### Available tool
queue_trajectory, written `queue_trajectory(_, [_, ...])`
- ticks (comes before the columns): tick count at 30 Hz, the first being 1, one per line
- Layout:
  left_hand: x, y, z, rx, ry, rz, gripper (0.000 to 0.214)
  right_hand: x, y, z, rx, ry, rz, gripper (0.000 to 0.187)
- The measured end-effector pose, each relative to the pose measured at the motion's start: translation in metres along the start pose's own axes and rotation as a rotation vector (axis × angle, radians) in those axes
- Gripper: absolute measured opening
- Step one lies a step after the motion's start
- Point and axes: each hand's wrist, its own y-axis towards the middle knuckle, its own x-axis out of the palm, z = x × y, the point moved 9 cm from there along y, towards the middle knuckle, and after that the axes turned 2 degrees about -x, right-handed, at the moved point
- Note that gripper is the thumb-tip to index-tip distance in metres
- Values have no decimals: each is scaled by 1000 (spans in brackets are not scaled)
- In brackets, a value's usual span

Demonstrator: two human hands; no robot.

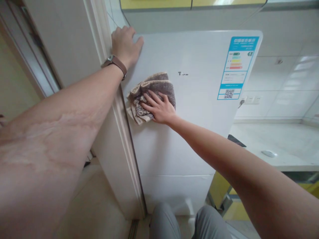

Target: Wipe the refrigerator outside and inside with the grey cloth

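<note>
A white refrigerator (194, 132) with a smooth upright door stands in front of me. My right hand (159, 108) holds a folded brown and cream towel (159, 84) pressed against the left half of the door. The fingers of that hand are spread across the towel, which is bunched with several layers at its left side. My left hand (127, 44) rests at the refrigerator's top left corner, thumb apart and the other fingers reaching over the edge. A watch with a brown strap (117, 63) is on the left wrist.
A pale door frame (122, 146) runs close along the refrigerator's left side. Yellow cabinets (159, 4) hang above. To the right is a white counter (294, 139) below wall sockets (253, 99). An energy label (236, 68) is stuck on the door. My knees (164, 220) are close to its base.
</note>
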Motion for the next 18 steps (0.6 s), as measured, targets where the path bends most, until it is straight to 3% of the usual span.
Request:
queue_trajectory(8, [1, 0, -1, -16, -9, -32, 44, 73, -40, -93, -193, -8, -178, 54])
queue_trajectory(15, [1, 2, 0, -8, 26, 20, 35, 177, -124, -212, -433, 91, -225, 31])
queue_trajectory(18, [3, 2, 1, 5, 62, 19, 35, 208, -166, -241, -432, 144, -221, 24])
